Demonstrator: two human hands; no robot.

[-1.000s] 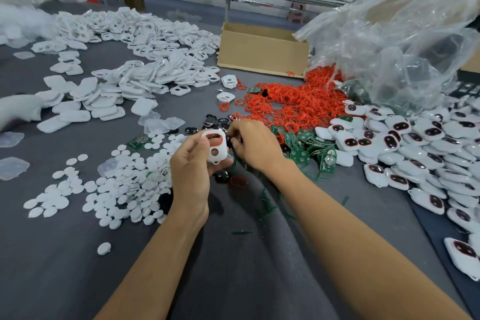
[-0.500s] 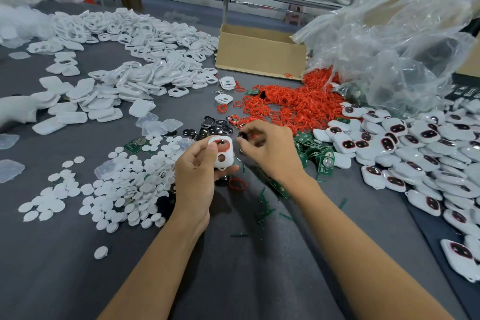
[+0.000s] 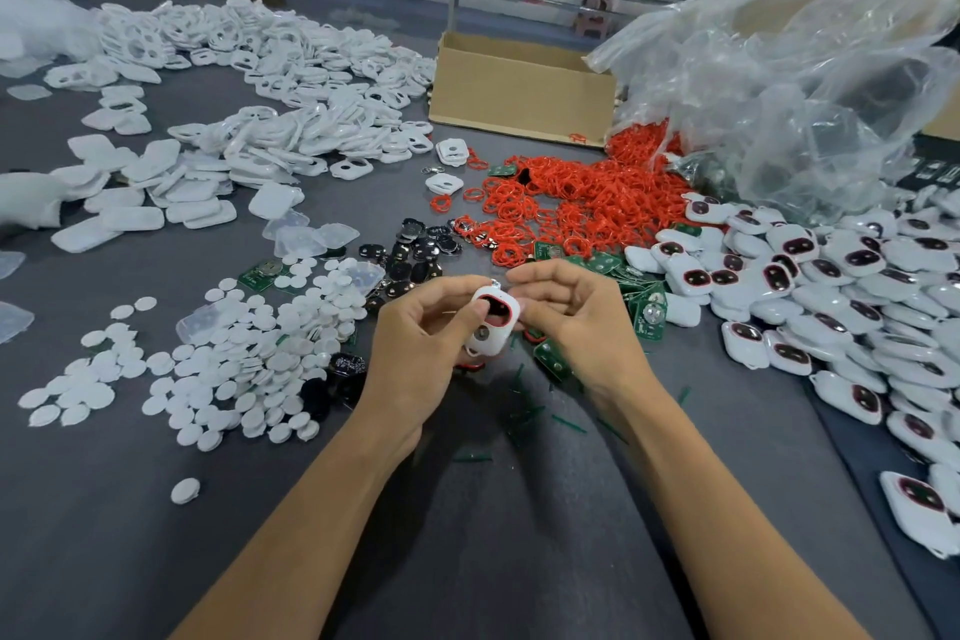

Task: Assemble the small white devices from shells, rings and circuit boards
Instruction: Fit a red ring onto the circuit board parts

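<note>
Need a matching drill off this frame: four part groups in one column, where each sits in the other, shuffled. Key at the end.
Things
1. heap of red rubber rings
2. spread of flat white round discs
3. heap of white plastic devices with dark red-rimmed windows
4. single white plastic shell with a red-rimmed opening

Places
A. held between the left hand and the right hand
B. right of the right hand
C. left of the left hand
D. beyond both hands, in front of the brown cardboard box

Pairs: 1-D, 2-C, 3-B, 4-A
</note>
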